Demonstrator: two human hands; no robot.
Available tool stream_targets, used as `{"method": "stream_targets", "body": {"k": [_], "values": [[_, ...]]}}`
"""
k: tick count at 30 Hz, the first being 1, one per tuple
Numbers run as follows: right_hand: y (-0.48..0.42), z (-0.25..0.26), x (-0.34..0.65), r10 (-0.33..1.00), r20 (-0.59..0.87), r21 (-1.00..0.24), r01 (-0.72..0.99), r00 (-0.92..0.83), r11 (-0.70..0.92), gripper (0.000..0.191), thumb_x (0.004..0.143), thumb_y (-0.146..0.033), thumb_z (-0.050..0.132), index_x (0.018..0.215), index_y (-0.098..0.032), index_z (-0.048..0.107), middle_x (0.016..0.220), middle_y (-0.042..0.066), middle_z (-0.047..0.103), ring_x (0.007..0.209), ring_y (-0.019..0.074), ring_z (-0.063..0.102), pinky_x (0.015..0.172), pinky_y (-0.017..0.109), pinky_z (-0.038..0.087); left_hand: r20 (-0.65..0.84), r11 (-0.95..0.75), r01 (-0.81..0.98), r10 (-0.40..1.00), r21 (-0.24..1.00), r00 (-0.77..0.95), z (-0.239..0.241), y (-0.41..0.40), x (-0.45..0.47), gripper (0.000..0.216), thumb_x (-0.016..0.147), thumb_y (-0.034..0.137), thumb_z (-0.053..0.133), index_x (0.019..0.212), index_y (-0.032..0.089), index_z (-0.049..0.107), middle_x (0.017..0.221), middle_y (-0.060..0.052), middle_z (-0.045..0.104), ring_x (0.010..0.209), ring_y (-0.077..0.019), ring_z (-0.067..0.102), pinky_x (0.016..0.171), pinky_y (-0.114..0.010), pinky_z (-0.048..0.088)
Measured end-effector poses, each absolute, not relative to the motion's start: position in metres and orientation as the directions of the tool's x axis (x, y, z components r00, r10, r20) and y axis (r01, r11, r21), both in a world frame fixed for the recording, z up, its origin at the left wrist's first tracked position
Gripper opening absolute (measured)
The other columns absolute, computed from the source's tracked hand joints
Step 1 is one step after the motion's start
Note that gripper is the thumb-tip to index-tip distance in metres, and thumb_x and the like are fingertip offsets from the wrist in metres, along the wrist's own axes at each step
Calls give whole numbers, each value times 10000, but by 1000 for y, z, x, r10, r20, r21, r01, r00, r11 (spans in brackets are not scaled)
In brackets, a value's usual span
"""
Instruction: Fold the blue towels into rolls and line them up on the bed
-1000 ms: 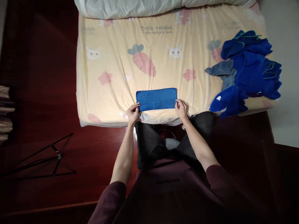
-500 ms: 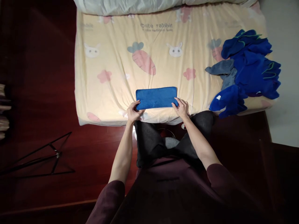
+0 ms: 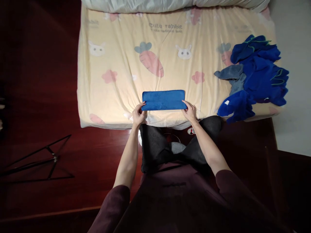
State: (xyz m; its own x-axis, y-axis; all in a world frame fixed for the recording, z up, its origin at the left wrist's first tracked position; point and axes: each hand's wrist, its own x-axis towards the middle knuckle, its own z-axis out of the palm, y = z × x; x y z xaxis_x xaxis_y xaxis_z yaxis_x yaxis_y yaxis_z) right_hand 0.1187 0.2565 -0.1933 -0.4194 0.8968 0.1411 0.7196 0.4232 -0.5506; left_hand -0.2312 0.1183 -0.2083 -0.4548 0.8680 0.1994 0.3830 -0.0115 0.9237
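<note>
A blue towel point(image 3: 163, 99), folded into a long flat rectangle, lies near the front edge of the bed, its long sides running left to right. My left hand point(image 3: 139, 113) pinches its near left corner, thumb and fingers closed on the cloth. At the near right corner my right hand point(image 3: 190, 111) grips it the same way. Some fingertips are hidden under the fabric. Both forearms reach forward from maroon sleeves over my dark trousers.
The bed point(image 3: 116, 103) has a yellow sheet printed with rabbits and carrots. A heap of crumpled blue cloths point(image 3: 262, 74) with a grey cloth point(image 3: 233, 76) lies at its right end. A pale quilt point(image 3: 145, 5) borders the back. Black stand legs point(image 3: 52, 158) rest on the floor at left.
My right hand has shifted slightly outward along the towel's near right corner. The left hand keeps its grip. The whole view has tilted a little.
</note>
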Motion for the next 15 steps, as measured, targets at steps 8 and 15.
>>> {"method": "stream_targets", "body": {"k": [8, 15], "values": [[263, -204, 119, 915, 162, -582, 713, -369, 391, 345, 989, -248, 565, 1288, -194, 729, 1083, 100, 794, 868, 255, 702, 953, 418, 544, 157, 18, 335, 860, 942, -486, -208, 117, -231, 527, 971, 656, 682, 1199, 185, 745, 1335, -165, 751, 1117, -271, 743, 947, -368, 595], [266, -214, 119, 931, 185, -551, 751, -314, 363, 376, 1101, -522, 510, 895, -235, 638, 789, 63, 676, 795, 257, 638, 860, 407, 514, 94, 80, 281, 827, 956, -555, -219, 120, -233, 510, 938, 690, 697, 1055, 194, 682, 803, -22, 659, 691, -163, 602, 668, -280, 489]]}}
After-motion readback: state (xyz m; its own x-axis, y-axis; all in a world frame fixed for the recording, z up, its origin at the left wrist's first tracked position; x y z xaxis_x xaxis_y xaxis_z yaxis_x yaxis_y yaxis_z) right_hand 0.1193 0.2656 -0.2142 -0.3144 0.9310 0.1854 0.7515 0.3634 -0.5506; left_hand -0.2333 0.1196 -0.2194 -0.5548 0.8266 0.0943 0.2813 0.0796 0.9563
